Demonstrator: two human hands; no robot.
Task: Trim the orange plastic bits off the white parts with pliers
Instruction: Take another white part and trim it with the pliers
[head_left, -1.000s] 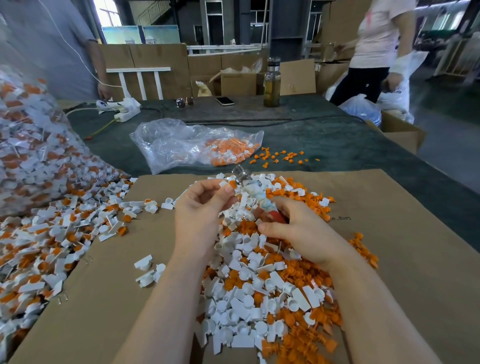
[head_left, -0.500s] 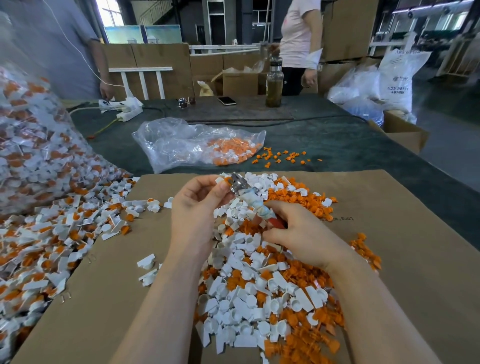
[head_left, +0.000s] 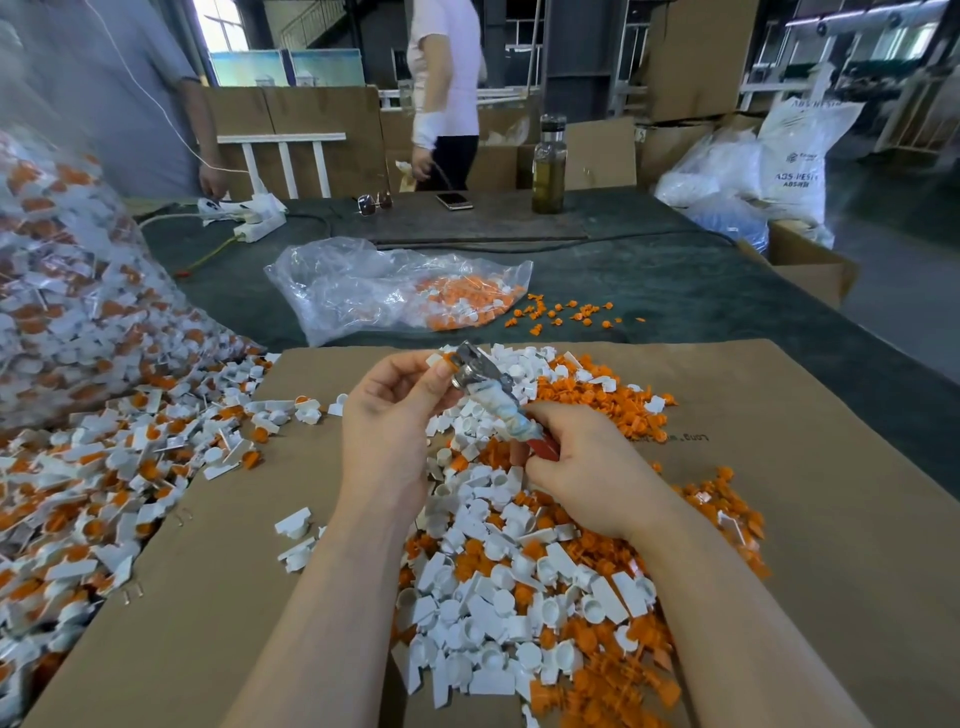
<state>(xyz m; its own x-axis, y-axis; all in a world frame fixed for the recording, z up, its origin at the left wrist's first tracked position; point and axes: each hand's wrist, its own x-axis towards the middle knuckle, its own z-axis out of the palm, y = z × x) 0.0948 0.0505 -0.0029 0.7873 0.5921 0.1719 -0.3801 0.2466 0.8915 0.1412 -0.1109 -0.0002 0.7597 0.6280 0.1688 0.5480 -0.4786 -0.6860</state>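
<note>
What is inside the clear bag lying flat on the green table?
The clear bag holds orange bits mixed with some white parts at its right end. The crumpled plastic hides whatever lies deeper on the left.

We look forward and down from head height, close over the desk (head_left: 675, 291), through one wide-angle view.

bare cardboard (head_left: 831, 467) right, parts heap (head_left: 78, 467) crowding left

Both hands (head_left: 387, 431) raised, apparently pinching.
</note>
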